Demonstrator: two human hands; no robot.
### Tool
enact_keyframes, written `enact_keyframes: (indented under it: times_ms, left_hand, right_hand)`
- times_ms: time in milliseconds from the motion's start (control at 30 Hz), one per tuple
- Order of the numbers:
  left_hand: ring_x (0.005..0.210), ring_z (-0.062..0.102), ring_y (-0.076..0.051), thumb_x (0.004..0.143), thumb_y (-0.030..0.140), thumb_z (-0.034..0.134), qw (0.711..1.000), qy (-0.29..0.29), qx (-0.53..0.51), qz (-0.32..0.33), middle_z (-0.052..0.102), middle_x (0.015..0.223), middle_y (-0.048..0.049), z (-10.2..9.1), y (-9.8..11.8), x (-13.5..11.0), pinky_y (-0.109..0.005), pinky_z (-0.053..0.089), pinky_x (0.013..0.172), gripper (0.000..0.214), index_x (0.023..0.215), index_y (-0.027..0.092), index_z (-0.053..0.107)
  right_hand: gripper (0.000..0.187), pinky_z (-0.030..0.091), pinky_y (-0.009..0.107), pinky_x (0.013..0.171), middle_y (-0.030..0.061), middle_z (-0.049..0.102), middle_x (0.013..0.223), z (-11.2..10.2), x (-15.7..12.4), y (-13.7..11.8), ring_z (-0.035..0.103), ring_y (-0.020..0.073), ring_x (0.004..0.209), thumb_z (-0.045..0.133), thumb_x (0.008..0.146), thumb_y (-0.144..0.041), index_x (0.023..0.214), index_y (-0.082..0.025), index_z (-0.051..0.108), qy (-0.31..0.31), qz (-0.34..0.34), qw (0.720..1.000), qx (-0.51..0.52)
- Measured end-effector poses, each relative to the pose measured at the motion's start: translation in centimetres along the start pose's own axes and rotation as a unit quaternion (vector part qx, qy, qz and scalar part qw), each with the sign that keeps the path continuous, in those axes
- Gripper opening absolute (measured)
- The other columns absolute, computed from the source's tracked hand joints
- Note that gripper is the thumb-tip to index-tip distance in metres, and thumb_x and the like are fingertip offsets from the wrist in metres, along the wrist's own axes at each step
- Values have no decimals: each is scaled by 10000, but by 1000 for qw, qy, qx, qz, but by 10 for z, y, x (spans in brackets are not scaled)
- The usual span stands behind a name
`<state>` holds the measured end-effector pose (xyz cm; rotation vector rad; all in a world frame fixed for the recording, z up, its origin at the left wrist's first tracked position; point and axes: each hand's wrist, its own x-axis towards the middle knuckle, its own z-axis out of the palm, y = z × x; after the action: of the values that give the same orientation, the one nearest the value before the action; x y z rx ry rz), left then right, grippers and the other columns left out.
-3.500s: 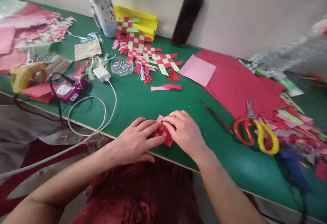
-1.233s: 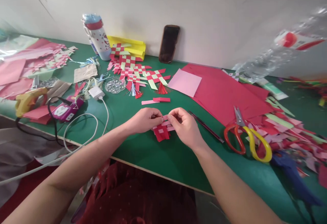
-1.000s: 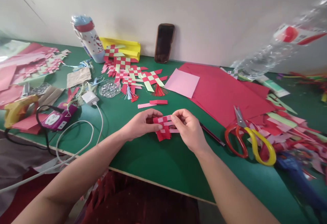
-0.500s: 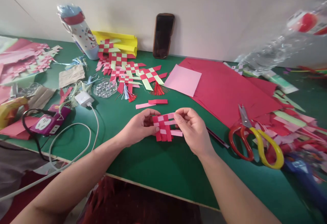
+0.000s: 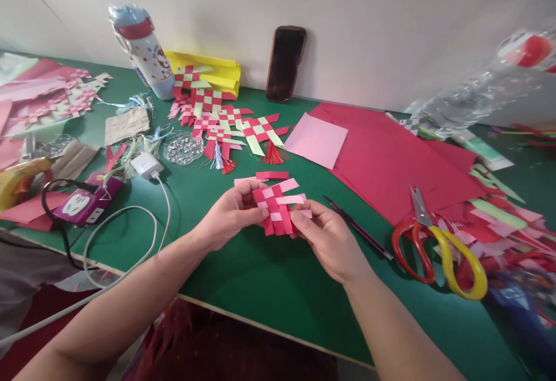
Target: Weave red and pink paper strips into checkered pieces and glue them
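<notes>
A small woven piece of red and pink paper strips (image 5: 274,210) is held up between my two hands, above the green table. My left hand (image 5: 237,210) pinches its left edge, thumb on the front. At its lower right side, my right hand (image 5: 324,233) grips it with the thumb in front and the fingers behind. Pink strip ends stick out on the right of the weave. Just beyond the hands lie a loose red strip (image 5: 272,175) and a pink strip (image 5: 243,181), the latter partly covered by my left hand.
Scissors (image 5: 421,219) and a dark pencil (image 5: 358,227) lie to the right, by red paper sheets (image 5: 391,155) and a pink square (image 5: 317,140). Finished woven fish (image 5: 260,129), a bottle (image 5: 145,51) and a phone (image 5: 285,63) are behind. A white cable (image 5: 154,219) runs left.
My right hand has moved from the upper pink strip down to the lower right side of the weave. The woven piece has tilted slightly, and the camera view has shifted a little.
</notes>
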<state>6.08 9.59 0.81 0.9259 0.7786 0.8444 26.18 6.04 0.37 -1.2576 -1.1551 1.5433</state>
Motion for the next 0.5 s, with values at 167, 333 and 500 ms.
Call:
enact_keyframes:
  times_ms: [167,333,500]
  left_hand:
    - [925,662,-172,767,210,792,999,-50,-10,-6,666,1091,-85,5,-1,-1,-277,549,780,514,1203,153,527]
    - [790,666,-150,706,131,815,999,-27,-21,-32,684,972,-63,9,-6,0,-250,552,658,651,1249,154,457]
    - [765,668,-144,700,92,798,999,-10,-25,-36,699,910,-39,12,-7,-1,-236,550,637,732,1309,189,403]
  right_hand:
    - [278,485,260,609,-18,602,741,6,1,4,559,114,641,658,859,-486,822,-213,621,43,-30,999,13]
    - [273,488,257,613,-7,622,780,12,1,4,569,115,658,654,863,-485,871,-212,649,48,-34,998,11]
    - [269,494,249,600,-14,640,759,11,3,6,572,107,634,683,841,-479,868,-213,659,88,-32,995,29]
